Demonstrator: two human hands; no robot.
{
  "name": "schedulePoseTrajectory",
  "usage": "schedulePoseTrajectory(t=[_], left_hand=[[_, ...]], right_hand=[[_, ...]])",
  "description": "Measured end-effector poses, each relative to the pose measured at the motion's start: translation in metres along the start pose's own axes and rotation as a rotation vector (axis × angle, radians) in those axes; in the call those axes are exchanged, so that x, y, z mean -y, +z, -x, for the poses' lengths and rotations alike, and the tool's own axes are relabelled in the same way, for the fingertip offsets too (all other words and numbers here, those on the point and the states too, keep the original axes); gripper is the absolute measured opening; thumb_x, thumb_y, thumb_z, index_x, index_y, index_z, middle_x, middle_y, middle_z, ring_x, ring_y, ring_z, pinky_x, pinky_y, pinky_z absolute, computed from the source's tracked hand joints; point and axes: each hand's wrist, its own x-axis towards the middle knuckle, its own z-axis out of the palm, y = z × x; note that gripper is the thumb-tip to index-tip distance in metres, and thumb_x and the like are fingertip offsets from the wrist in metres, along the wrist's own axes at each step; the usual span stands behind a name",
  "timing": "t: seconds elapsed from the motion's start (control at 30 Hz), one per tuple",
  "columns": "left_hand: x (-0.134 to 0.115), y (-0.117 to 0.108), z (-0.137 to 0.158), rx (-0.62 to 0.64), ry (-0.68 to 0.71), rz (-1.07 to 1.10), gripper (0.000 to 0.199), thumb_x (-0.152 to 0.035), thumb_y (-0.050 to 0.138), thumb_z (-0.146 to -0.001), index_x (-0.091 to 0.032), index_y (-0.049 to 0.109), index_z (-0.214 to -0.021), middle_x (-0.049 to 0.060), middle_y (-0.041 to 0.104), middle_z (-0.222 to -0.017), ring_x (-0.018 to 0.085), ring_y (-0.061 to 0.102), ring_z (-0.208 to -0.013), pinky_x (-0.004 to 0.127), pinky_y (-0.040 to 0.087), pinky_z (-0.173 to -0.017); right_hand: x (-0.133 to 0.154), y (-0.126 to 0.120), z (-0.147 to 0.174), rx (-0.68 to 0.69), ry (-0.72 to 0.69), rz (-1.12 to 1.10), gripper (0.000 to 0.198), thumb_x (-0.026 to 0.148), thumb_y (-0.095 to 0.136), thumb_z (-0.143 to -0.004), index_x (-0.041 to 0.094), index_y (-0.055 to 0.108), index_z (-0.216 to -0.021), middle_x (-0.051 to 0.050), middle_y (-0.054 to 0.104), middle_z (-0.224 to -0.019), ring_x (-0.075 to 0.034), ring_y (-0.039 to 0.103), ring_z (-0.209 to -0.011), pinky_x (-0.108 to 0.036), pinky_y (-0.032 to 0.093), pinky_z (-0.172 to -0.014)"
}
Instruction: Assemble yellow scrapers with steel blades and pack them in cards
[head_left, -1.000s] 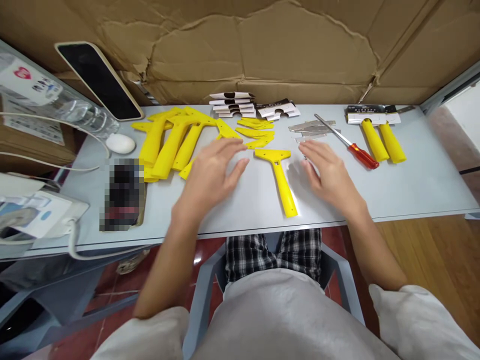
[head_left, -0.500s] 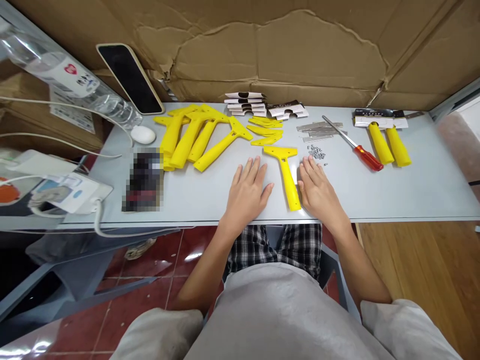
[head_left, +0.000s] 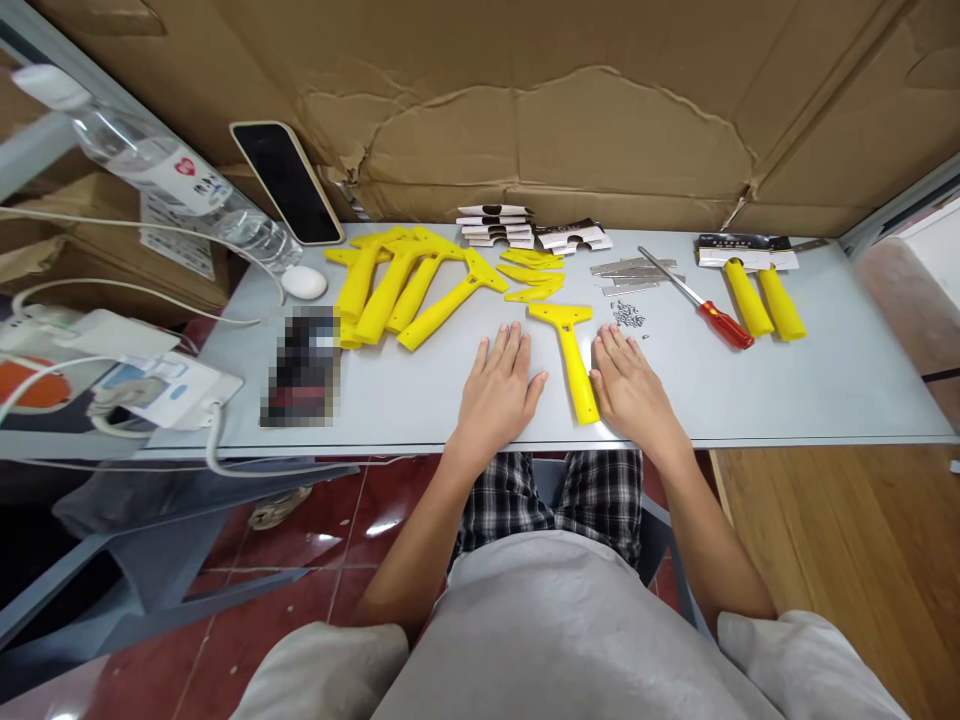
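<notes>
My left hand [head_left: 496, 392] lies flat on the table, fingers stretched out, holding nothing. Flat and open too, my right hand [head_left: 630, 385] rests with its thumb close beside a yellow scraper handle [head_left: 574, 365]; whether they touch I cannot tell. That handle lies between both hands, its wide end away from me. Beyond it are several flat yellow plates [head_left: 534, 275], a heap of small screws [head_left: 628, 315] and several thin metal blades [head_left: 634, 272]. A screwdriver [head_left: 724, 325] with a red grip lies right of the screws.
More yellow scraper handles [head_left: 382, 300] lie piled at left. Card sleeves [head_left: 495, 225] are stacked at the back. Two scrapers with covered heads [head_left: 765, 300] lie at right. A phone [head_left: 289, 185], a water bottle [head_left: 187, 185] and a power strip [head_left: 180, 390] with cables stand along the left.
Both hands stay flat in the same places beside the scraper handle. The camera view has shifted slightly; nothing on the table has been moved.
</notes>
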Motion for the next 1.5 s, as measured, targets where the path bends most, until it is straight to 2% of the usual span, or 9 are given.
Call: schedulePoseTrajectory(t=[0.23,0.67,0.9,1.13,1.37,1.5], left_hand=[[-0.0014,0.0003,-0.0011,0.014,-0.007,-0.03,0.072,-0.04,0.038,-0.122,0.006,0.042,-0.178,0.029,0.029,-0.191,0.041,0.03,-0.181,0.064,0.024,-0.149],[-0.0023,0.0001,-0.0028,0.036,-0.015,-0.033,0.074,-0.039,0.037,-0.121,0.008,0.04,-0.178,0.03,0.028,-0.191,0.041,0.028,-0.182,0.064,0.022,-0.15],[-0.0001,0.0051,-0.0018,-0.014,-0.006,-0.012,0.072,-0.04,0.036,-0.121,0.003,0.042,-0.178,0.029,0.031,-0.19,0.04,0.03,-0.182,0.064,0.025,-0.149],[0.0002,0.0055,-0.0013,-0.03,0.006,0.005,0.073,-0.04,0.035,-0.12,0.006,0.043,-0.177,0.031,0.033,-0.189,0.042,0.03,-0.182,0.066,0.025,-0.148],[-0.002,0.005,-0.0003,-0.018,-0.004,0.001,0.071,-0.039,0.037,-0.12,0.002,0.043,-0.178,0.03,0.033,-0.19,0.04,0.03,-0.182,0.064,0.024,-0.149],[-0.0033,-0.0035,-0.0005,-0.006,-0.006,-0.023,0.07,-0.038,0.041,-0.12,0.004,0.047,-0.175,0.031,0.035,-0.189,0.041,0.034,-0.18,0.063,0.027,-0.149]], right_hand=[[0.0028,-0.0034,-0.0017,0.068,0.01,0.065,0.077,0.045,0.021,-0.12,0.004,0.045,-0.181,-0.012,0.024,-0.189,-0.028,0.024,-0.186,-0.059,0.025,-0.159],[-0.0003,0.0027,-0.0017,0.021,0.003,0.031,0.08,0.046,0.016,-0.12,0.003,0.045,-0.181,-0.015,0.025,-0.189,-0.029,0.024,-0.186,-0.06,0.025,-0.158],[0.0018,-0.0011,-0.0027,0.067,0.016,0.05,0.079,0.044,0.018,-0.12,0.002,0.042,-0.182,-0.013,0.023,-0.19,-0.029,0.022,-0.186,-0.059,0.023,-0.158],[-0.0003,0.002,-0.0018,0.015,-0.004,0.03,0.079,0.045,0.018,-0.12,0.003,0.047,-0.18,-0.016,0.027,-0.188,-0.029,0.026,-0.185,-0.06,0.027,-0.157],[0.0023,-0.0001,-0.0021,0.053,0.02,0.058,0.078,0.045,0.02,-0.12,0.003,0.044,-0.181,-0.013,0.024,-0.19,-0.029,0.024,-0.186,-0.058,0.024,-0.158],[0.0028,-0.0052,-0.0025,0.06,0.009,0.074,0.074,0.042,0.026,-0.12,0.003,0.047,-0.18,-0.014,0.027,-0.189,-0.032,0.028,-0.184,-0.061,0.03,-0.156]])
